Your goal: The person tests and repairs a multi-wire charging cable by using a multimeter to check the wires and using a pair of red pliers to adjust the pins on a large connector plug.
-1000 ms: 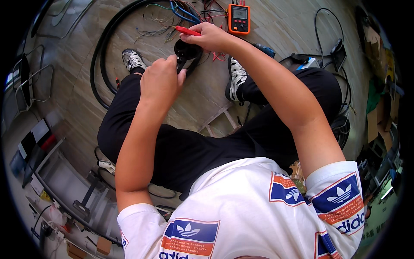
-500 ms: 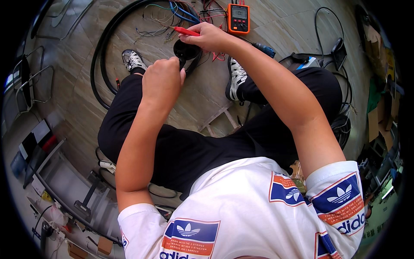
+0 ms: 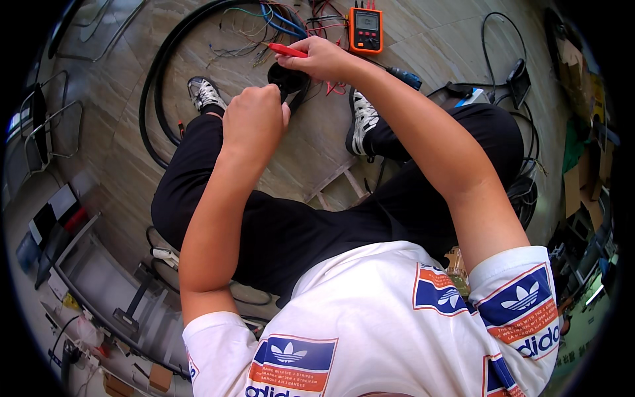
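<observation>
My right hand [image 3: 324, 58] is closed on a red test probe [image 3: 288, 51], which points left above the round black end of a fitting [image 3: 281, 71]. Just below and left of that fitting, my left hand [image 3: 254, 112] is curled in a fist. A dark piece shows past its fingers towards the fitting, but the fist hides most of it. An orange and black multimeter [image 3: 366, 31] lies on the floor beyond my right hand, with red leads plugged in at its top. Loose thin coloured wires [image 3: 248, 41] spread over the floor left of the probe.
A thick black cable [image 3: 156, 86] loops round my left shoe [image 3: 204, 92]. My right shoe [image 3: 362, 122] stands right of the fitting. A dark blue connector [image 3: 405, 77] lies on the floor nearby. Cartons [image 3: 574, 188] line the right side; a metal-framed chair [image 3: 56, 116] stands left.
My left hand has shifted slightly right, closer in against the black fitting. The right hand with the red probe has barely moved.
</observation>
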`<state>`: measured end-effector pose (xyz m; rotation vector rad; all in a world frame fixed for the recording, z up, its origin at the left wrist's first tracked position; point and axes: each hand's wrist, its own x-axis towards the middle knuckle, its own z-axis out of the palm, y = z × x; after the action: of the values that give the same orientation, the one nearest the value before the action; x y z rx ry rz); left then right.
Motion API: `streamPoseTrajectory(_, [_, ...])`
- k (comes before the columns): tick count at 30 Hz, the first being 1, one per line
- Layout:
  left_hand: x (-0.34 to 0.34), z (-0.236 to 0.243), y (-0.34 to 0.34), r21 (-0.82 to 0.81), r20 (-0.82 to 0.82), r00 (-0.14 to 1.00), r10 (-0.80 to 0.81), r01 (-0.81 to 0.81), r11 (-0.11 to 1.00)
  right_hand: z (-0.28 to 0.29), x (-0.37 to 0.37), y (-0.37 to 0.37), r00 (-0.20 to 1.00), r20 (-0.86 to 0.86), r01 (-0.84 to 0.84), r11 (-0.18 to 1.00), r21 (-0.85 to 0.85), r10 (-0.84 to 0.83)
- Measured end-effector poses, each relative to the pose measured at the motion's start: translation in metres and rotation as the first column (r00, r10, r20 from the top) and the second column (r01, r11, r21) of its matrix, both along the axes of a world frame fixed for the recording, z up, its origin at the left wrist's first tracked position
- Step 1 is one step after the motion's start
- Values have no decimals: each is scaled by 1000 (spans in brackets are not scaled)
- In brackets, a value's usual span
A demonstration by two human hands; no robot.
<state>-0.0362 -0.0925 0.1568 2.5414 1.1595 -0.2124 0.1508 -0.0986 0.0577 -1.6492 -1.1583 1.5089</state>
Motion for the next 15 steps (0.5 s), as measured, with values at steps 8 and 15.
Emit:
streamPoseTrajectory(8, [-2,0,-4,-2,-22,1000,-20,20,1000,-1,0,0,999,-38,-9,1000,7,10])
streamPoseTrajectory(15, [-11,7,0,-56,217,976,4,8,998,3,1,-1,1000,-25,8,1000,-1,-8])
